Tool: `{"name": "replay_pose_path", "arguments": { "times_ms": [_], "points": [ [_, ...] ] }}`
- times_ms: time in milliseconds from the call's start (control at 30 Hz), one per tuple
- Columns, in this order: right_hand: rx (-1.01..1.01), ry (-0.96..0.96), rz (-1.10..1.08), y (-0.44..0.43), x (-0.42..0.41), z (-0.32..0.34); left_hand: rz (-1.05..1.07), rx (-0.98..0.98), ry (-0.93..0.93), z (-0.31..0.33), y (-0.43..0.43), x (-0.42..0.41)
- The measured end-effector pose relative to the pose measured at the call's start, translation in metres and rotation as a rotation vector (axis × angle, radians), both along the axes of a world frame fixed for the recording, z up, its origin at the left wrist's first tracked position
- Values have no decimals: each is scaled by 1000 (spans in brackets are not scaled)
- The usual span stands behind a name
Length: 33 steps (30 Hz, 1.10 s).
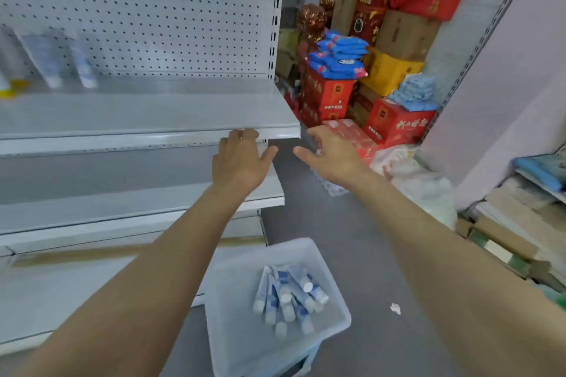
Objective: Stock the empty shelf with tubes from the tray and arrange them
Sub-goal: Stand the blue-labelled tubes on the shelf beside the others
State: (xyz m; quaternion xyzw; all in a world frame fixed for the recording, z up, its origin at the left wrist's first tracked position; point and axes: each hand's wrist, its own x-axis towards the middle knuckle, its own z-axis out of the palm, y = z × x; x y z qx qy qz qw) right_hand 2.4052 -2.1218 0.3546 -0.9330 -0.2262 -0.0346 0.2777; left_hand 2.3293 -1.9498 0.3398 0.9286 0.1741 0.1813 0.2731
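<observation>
1. While both our arms reach toward the shelf (147, 115), neither hand carries a tube. Our left hand (237, 159) has its fingers almost straight, with the tips at the shelf's front lip. Our right hand (329, 153) hangs just beside the shelf's right end, fingers spread and relaxed, holding nothing.
2. We see the tubes (288, 297) in a loose, crossed heap in the white tray (340, 320), low between our forearms and well below the shelf.
3. At the far left of the shelf, at least 2 shelved tubes (53, 61) stand on their caps and lean on the perforated back panel (168, 15). We judge that the stocking is only at its beginning.
4. If we grasp several tubes at once from the crossed heap, 1 may slip out and fall on the floor.
5. The shelved tubes do not look stable, so a push from a new tube or from our wrist could tip them over.
6. The tray seems to rest on something small beneath it, so a hard press on its rim could tilt it.
</observation>
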Motion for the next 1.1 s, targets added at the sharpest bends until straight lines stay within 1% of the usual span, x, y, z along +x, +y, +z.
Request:
{"name": "replay_pose_path", "arguments": {
  "times_ms": [133, 300, 400, 567, 667, 733, 833, 900, 1100],
  "points": [
    [-62, 165, 16, -13, 37, -60, 39, -33, 118, -63, -13, 23],
    [-115, 400, 18, -17, 58, -157, 51, -103, 335, -159, -13, 31],
    [-141, 554, -15, -23, 58, -220, 54, -175, 488, -220, -9, 34],
    [-231, 790, -74, -26, 44, -330, 68, -297, 647, -324, -8, 37],
    [-267, 880, -107, -21, 33, -386, 56, -349, 735, -378, -12, 36],
    [-230, 938, -167, -17, 28, -415, 48, -382, 785, -410, -13, 34],
    [-154, 969, -267, -12, 26, -450, 44, -422, 823, -454, -10, 33],
    [-147, 980, -287, -7, 26, -472, 52, -431, 841, -480, -9, 34],
    [-193, 881, -393, 10, 28, -522, 64, -523, 910, -540, -18, 44]
  ]
}}
